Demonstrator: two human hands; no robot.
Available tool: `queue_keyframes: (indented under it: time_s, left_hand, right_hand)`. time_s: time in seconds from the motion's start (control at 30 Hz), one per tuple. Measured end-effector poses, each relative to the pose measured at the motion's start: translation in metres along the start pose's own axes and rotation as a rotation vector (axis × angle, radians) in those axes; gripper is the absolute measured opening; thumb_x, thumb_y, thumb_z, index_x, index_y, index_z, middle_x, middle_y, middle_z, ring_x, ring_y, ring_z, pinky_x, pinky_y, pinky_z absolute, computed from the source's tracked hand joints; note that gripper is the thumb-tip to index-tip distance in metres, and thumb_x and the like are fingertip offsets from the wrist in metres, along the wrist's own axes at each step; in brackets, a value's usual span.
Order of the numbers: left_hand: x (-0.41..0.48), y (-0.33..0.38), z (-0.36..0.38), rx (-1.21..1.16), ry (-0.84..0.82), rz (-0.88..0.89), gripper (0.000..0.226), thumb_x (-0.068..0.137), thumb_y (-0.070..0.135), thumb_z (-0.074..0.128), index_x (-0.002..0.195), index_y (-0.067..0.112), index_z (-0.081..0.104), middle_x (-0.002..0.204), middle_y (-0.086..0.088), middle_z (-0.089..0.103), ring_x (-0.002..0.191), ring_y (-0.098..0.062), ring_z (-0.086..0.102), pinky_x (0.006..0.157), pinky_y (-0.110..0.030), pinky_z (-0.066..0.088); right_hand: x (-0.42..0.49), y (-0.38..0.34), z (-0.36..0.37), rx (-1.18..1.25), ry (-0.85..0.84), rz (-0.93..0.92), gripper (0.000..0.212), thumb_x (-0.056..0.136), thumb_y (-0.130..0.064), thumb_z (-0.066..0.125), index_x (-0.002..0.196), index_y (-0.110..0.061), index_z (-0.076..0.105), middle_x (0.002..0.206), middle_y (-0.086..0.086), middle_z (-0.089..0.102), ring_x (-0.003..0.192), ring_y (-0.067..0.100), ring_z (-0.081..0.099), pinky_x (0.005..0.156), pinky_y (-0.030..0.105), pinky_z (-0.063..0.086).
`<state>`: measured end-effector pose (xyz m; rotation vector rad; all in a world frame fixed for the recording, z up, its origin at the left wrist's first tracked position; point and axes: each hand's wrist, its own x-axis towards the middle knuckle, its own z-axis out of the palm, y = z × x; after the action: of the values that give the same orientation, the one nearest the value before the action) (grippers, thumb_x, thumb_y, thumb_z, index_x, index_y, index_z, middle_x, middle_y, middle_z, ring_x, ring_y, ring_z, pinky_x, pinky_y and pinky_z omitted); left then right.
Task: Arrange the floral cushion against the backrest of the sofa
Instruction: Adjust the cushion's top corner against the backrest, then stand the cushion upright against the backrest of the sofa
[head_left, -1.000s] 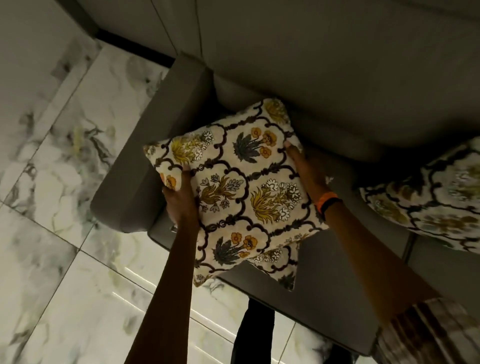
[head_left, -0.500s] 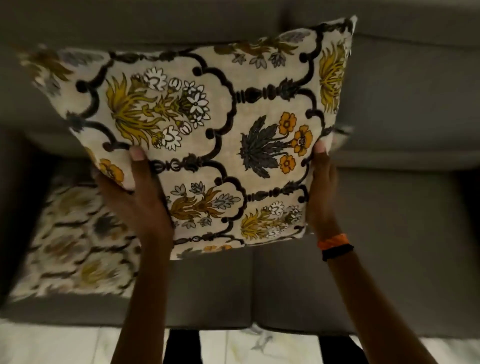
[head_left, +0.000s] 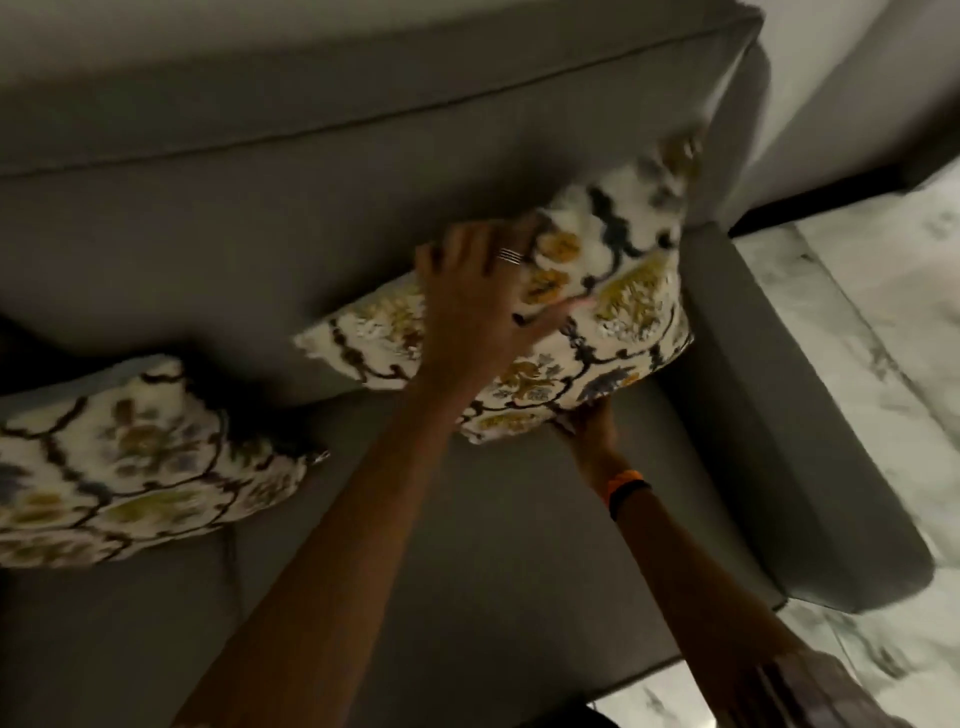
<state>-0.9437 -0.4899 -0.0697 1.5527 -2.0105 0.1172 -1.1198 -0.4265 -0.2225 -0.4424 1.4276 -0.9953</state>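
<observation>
The floral cushion (head_left: 597, 306) stands tilted at the right end of the grey sofa (head_left: 467, 545), its back leaning on the backrest (head_left: 260, 218), its right edge beside the armrest (head_left: 769, 415) and its lower edge at the seat; its upper corner is blurred. The left hand (head_left: 478, 296) lies flat on the cushion's face, fingers spread, its grip released and pressing rather than grasping; a banded ring (head_left: 510, 255) shows on one finger. The right hand (head_left: 589, 423) is at the lower edge of the cushion, fingers tucked beneath it; its grip appears to hold that edge, though the fingertips are hidden; an orange and a black band (head_left: 626, 486) sit on that wrist, and a plaid sleeve (head_left: 831, 691) shows at the lower right. A second floral cushion (head_left: 130, 467) lies flat on the seat at the left, well apart from the first. Marbled floor tiles (head_left: 883, 364) lie to the right of the sofa.
</observation>
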Motion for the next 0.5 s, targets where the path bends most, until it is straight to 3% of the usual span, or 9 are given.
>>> queue_keyframes:
  time_s: [0.07,0.13,0.2,0.27,0.33,0.37,0.43,0.47,0.5]
  left_hand:
    - [-0.002,0.019,0.043,0.085,-0.145,0.166,0.076,0.081,0.074,0.066,0.136,0.022,0.059,0.134,-0.009,0.064,0.130,-0.031,0.051,0.103,-0.052,0.032]
    - [-0.021,0.027,0.063,0.160,-0.188,0.172,0.078,0.083,0.067,0.067,0.147,0.026,0.048,0.147,-0.007,0.057,0.144,-0.034,0.043,0.116,-0.061,0.022]
    - [-0.043,0.029,0.065,0.119,-0.070,0.011,0.082,0.088,0.068,0.061,0.153,0.027,0.035,0.158,-0.010,0.042,0.151,-0.036,0.029,0.124,-0.059,0.007]
    - [-0.068,0.025,0.055,0.057,0.049,-0.274,0.098,0.083,0.071,0.065,0.157,0.021,0.023,0.164,-0.014,0.024,0.152,-0.040,0.018,0.128,-0.053,0.000]
    - [-0.085,0.023,0.054,-0.219,0.085,-0.656,0.117,0.073,0.055,0.085,0.159,0.014,0.017,0.164,-0.018,0.023,0.154,-0.032,0.024,0.128,-0.049,0.019]
    - [-0.086,0.026,0.053,-0.439,0.057,-0.831,0.117,0.071,0.038,0.092,0.159,0.013,0.018,0.161,-0.012,0.034,0.150,-0.017,0.037,0.124,-0.043,0.034]
    - [-0.084,0.026,0.067,-0.808,-0.077,-0.950,0.088,0.079,0.006,0.084,0.149,0.019,0.032,0.133,0.014,0.060,0.115,0.016,0.060,0.096,-0.026,0.060]
    - [-0.082,0.024,0.079,-0.889,-0.155,-0.927,0.074,0.083,0.002,0.081,0.140,0.026,0.039,0.119,0.024,0.067,0.101,0.017,0.066,0.081,-0.018,0.063]
    - [-0.076,0.024,0.083,-0.956,-0.187,-0.941,0.068,0.082,0.012,0.084,0.135,0.029,0.044,0.112,0.025,0.072,0.098,0.012,0.069,0.076,-0.017,0.063]
  right_hand:
    - [0.016,-0.005,-0.021,-0.040,0.017,0.110,0.051,0.109,-0.029,0.042,0.157,-0.021,0.025,0.160,0.012,0.036,0.140,0.031,0.045,0.114,0.049,0.037]
    - [0.027,-0.016,-0.044,-0.170,0.077,0.082,0.067,0.103,-0.023,0.057,0.158,-0.022,0.020,0.159,0.011,0.035,0.142,0.034,0.040,0.114,0.054,0.035]
    - [0.038,-0.038,-0.066,-0.249,0.163,-0.074,0.093,0.090,-0.014,0.074,0.158,-0.020,0.011,0.160,0.012,0.031,0.143,0.033,0.039,0.116,0.056,0.035]
    - [0.052,-0.059,-0.089,-0.427,0.170,-0.316,0.118,0.074,-0.011,0.089,0.158,-0.011,0.006,0.161,0.017,0.025,0.147,0.033,0.033,0.119,0.052,0.032]
    - [0.077,-0.086,-0.106,-0.589,0.081,-0.537,0.130,0.063,-0.013,0.093,0.155,0.005,0.004,0.160,0.025,0.021,0.149,0.036,0.028,0.122,0.052,0.027]
    - [0.086,-0.101,-0.109,-0.628,0.014,-0.581,0.135,0.059,-0.013,0.095,0.155,0.005,0.002,0.160,0.024,0.019,0.150,0.033,0.025,0.122,0.053,0.025]
    - [0.089,-0.128,-0.105,-0.664,-0.114,-0.486,0.142,0.057,-0.005,0.097,0.158,-0.004,-0.003,0.163,0.014,0.019,0.148,0.018,0.025,0.123,0.045,0.023]
    - [0.091,-0.137,-0.103,-0.671,-0.184,-0.438,0.143,0.057,-0.006,0.097,0.159,-0.008,-0.003,0.164,0.009,0.022,0.146,0.013,0.027,0.122,0.040,0.024]
    - [0.092,-0.144,-0.103,-0.659,-0.236,-0.406,0.143,0.055,-0.015,0.099,0.159,-0.012,0.001,0.163,0.004,0.026,0.145,0.011,0.030,0.121,0.037,0.025]
